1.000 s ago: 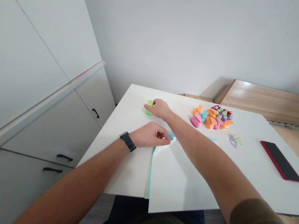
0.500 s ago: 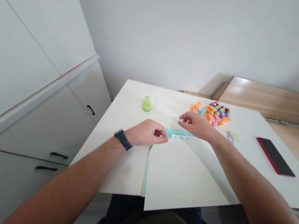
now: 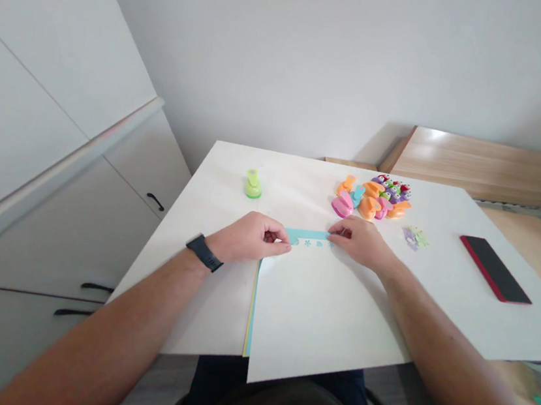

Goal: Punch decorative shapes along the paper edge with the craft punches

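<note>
A white sheet of paper (image 3: 326, 314) lies before me, its near edge hanging past the table front. Small punched shapes, a flower among them, run along its far edge, with blue showing through. Beneath it a blue sheet (image 3: 310, 234) sticks out at the far side, and a yellow edge shows at left. My left hand (image 3: 256, 237) pinches the white sheet's far left corner. My right hand (image 3: 359, 241) has thumb and fingertips closed on the same far edge, further right; its palm covers the rest of that edge.
A green paper punch (image 3: 253, 185) stands alone at the back left. Several colourful punches (image 3: 370, 207) cluster at the back right, near a pile of paper cutouts (image 3: 414, 237). A black, red-edged flat object (image 3: 495, 269) lies at the right of the white table (image 3: 209, 221).
My right hand has come down and nearer to the left hand, from open above the paper to a pinch at its far edge. The left hand keeps its hold. The view has shifted slightly.
</note>
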The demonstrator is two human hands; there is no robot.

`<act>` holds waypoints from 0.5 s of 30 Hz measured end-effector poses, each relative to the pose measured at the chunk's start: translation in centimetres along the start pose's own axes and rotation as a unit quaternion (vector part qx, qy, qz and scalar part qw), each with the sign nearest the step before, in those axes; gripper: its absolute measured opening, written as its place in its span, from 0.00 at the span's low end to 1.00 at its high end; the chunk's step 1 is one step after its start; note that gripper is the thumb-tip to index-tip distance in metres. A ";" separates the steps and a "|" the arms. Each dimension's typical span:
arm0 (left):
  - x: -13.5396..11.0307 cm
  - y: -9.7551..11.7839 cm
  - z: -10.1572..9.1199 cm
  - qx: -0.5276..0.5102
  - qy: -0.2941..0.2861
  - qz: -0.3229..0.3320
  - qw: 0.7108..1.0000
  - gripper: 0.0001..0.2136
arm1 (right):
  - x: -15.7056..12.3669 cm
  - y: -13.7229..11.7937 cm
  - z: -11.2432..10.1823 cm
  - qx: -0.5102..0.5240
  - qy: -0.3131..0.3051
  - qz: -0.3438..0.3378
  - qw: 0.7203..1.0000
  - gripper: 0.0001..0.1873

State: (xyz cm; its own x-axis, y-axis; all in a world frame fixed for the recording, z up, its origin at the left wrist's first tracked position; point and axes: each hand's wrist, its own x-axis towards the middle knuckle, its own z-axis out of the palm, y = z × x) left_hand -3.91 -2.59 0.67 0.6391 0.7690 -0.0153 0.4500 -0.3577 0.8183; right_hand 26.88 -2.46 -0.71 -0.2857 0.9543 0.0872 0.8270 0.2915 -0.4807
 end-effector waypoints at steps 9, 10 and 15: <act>0.1 0.3 0.0 0.008 0.004 -0.009 1.000 0.13 | -0.5 0.4 0.7 0.023 0.045 -0.007 0.999 0.06; 0.1 0.2 0.0 0.007 0.004 -0.009 1.000 0.13 | -0.5 0.4 0.7 0.024 0.043 -0.009 0.999 0.06; 0.1 0.1 0.1 0.006 0.001 -0.012 1.000 0.13 | -0.6 0.2 0.5 0.014 0.023 -0.029 0.999 0.09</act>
State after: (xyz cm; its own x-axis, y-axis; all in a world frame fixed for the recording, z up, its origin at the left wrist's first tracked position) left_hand -3.74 -2.59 0.75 0.6264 0.7787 -0.0341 0.4731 -0.3451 0.8106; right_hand 27.00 -2.99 -1.32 -0.3092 0.9384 0.1544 0.7959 0.3442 -0.4981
